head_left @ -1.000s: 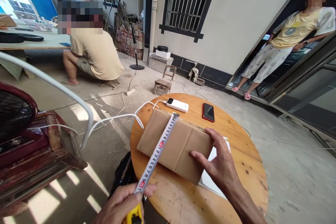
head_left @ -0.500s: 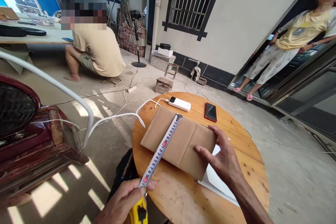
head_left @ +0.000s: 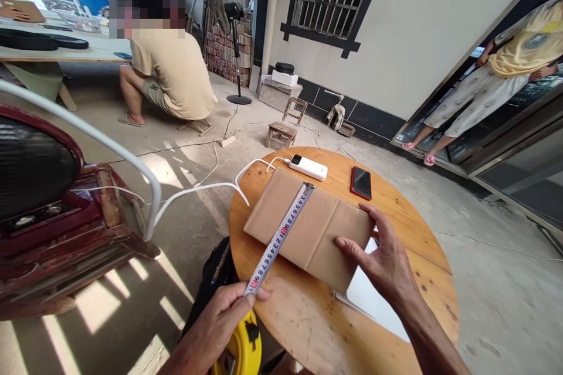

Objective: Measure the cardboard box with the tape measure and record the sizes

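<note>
My left hand (head_left: 226,319) pinches the pulled-out blade of a tape measure (head_left: 248,343), whose yellow case hangs below at the table edge. The blade runs diagonally over a brown cardboard box (head_left: 303,228), its metal hook lying at the box's far edge. My right hand (head_left: 382,258) grips the right end of the box, thumb on top and fingers at the far side. Under that end, white paper (head_left: 378,307) lies on the round wooden table (head_left: 303,322).
A white power bank (head_left: 308,167) with a cable and a red-cased phone (head_left: 361,182) lie beyond the box. A fan (head_left: 39,170) stands at left. One person (head_left: 171,70) squats ahead; another person (head_left: 479,94) stands in the doorway. A small wooden chair (head_left: 284,129) stands behind the table.
The camera view has shifted slightly, moving the scene right and a little up. More of the yellow tape case shows. Both hands keep their holds; the blade stays across the box.
</note>
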`<state>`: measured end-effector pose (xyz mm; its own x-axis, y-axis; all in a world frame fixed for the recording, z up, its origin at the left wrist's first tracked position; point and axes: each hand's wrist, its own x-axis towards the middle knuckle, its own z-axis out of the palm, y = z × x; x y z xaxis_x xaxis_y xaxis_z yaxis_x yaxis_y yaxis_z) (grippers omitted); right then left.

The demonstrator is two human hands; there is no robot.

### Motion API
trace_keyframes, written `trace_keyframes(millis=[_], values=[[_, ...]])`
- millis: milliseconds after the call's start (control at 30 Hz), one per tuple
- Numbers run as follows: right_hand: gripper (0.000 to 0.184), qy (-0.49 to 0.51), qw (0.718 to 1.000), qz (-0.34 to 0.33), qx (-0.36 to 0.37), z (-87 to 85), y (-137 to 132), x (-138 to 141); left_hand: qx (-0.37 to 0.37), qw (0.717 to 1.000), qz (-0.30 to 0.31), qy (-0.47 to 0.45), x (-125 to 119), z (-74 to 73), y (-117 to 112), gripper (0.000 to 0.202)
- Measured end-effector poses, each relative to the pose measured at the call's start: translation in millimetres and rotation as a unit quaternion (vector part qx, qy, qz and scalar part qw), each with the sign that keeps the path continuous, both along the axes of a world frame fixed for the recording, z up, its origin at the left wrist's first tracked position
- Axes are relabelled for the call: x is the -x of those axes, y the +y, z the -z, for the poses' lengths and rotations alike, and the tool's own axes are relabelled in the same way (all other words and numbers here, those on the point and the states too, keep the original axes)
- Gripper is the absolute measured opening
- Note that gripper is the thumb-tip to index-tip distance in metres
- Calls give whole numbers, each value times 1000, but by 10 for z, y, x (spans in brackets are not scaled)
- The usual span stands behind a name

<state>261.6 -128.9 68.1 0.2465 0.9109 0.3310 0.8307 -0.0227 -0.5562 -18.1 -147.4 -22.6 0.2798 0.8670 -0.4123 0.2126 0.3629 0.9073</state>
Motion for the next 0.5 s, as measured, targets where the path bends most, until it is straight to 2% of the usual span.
trace_keyframes(millis=[133, 500], values=[[66, 4, 1000, -4, 1, 6, 3, -4, -31, 998, 47, -1, 5, 50, 15, 35], [65, -2, 1000, 0, 3, 6, -4, -7, -46, 998, 47, -3, -14, 1, 25, 33]])
